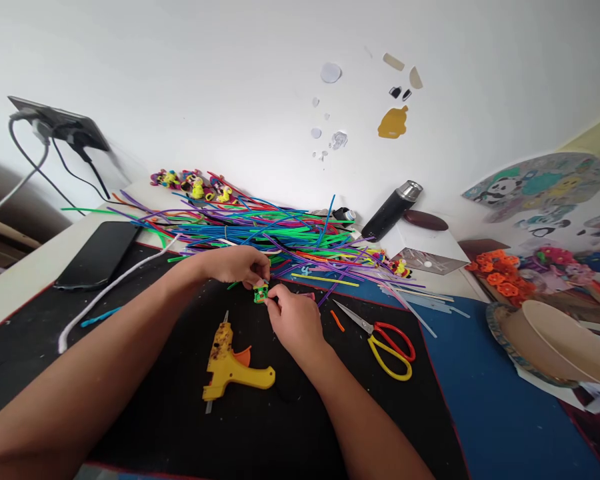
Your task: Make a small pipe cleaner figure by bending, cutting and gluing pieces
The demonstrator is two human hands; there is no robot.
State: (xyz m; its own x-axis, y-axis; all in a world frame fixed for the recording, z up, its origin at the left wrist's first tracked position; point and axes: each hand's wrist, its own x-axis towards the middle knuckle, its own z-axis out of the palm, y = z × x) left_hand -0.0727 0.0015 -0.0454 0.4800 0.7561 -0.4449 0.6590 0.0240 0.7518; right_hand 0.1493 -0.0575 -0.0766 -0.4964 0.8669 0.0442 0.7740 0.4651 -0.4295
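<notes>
My left hand (237,265) and my right hand (295,320) meet over a black mat (180,413). Both pinch a small green and orange craft piece (261,294) held between their fingertips. Just below the hands a yellow glue gun (230,363) lies on its side on the mat. Behind the hands spreads a big heap of coloured plastic strips (260,233) in blue, green, purple and red.
Red and yellow scissors (387,340) lie right of my right hand, with a small orange scrap (337,321) beside them. A black phone (100,253) and white cable (105,290) lie at left. A black flask (393,210), small figures (195,183) and a paper bowl (555,343) stand further off.
</notes>
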